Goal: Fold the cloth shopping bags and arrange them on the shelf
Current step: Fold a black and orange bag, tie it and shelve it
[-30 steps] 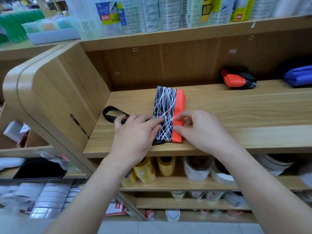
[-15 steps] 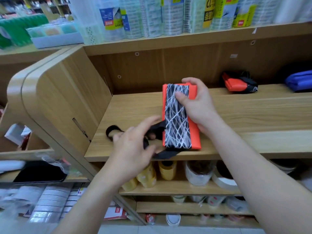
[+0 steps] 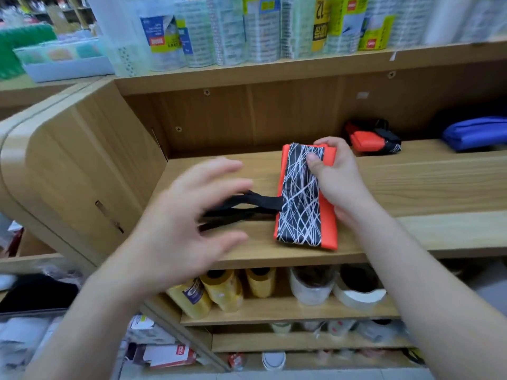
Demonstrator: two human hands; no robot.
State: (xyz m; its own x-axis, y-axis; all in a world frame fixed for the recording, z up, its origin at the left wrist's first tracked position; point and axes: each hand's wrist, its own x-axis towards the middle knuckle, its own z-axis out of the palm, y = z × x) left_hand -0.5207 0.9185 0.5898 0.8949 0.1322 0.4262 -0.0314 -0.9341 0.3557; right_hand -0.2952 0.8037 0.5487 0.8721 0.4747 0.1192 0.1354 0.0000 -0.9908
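Note:
A folded orange cloth bag with a black-and-white line pattern [image 3: 300, 204] lies lengthwise on the wooden shelf [image 3: 411, 187]. My right hand [image 3: 333, 174] grips its far right edge, thumb on the patterned strip. The bag's black handles [image 3: 247, 205] stretch left from it across the shelf. My left hand [image 3: 189, 223] hovers over the handles with fingers spread; it is blurred and seems to hold nothing. A second folded orange and black bag [image 3: 371, 138] sits at the back of the shelf. A blue folded bag [image 3: 477, 133] lies at the far right.
The shelf's wooden side panel [image 3: 82, 171] stands to the left. Plastic-wrapped rolls [image 3: 247, 28] line the shelf above. Yellow tape rolls [image 3: 219, 292] and white tape rolls [image 3: 356, 289] fill the shelf below.
My right hand turned the bag over and shifted it right along the shelf. My left hand let go of the handles and opened above them; the handles now lie stretched out.

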